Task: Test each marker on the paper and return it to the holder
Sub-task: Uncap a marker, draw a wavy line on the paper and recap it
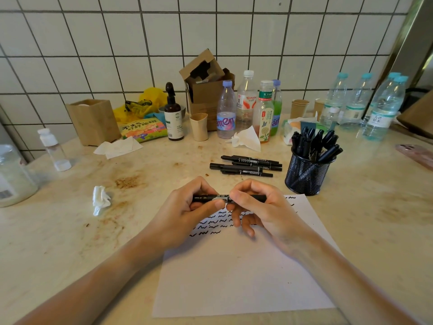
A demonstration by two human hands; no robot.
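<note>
Two hands hold one black marker level above a sheet of test paper on a stained countertop.

The countertop (58, 242) runs to a white tiled wall (117, 43), with bottles, cups and a cardboard box (206, 90) lined along the back. The white paper (234, 277) lies in front, its far part covered in short black squiggles. The left hand (185, 214) and right hand (262, 212) meet over those marks, each with thumb and curled fingers pinching the black marker (221, 198), left on one end, right on the other; the right hand's lower fingers hang loose beneath. The black mesh holder (307, 174) stands beyond the paper's far right corner, full of markers. Just to its left a loose pile of markers (246, 165) lies flat on the counter. A crumpled tissue (100, 199) sits to the left.
</note>
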